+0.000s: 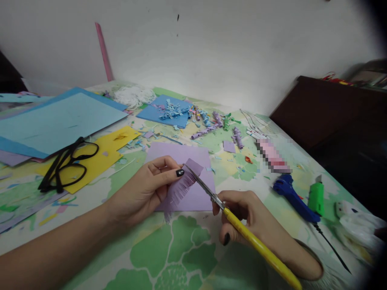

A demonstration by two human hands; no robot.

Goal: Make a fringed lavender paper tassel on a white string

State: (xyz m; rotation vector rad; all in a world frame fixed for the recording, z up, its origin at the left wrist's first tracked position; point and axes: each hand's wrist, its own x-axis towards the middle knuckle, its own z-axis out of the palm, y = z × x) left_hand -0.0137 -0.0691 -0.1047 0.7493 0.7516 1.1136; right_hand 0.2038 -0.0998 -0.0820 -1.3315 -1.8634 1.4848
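Fringed purple paper (183, 183) partly behind the left hand (154, 181), pink object (272, 156) under coarse pixelation.

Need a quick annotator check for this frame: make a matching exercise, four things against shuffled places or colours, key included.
Things
1. Scissors
2. Fringed purple paper
3. Glasses
4. Glue gun

Places or colours
A. Blue, beside the green cutter
B. In the left hand
C. Yellow-handled, in the right hand
D. Black, partly over yellow paper

Pairs: 1-C, 2-B, 3-D, 4-A
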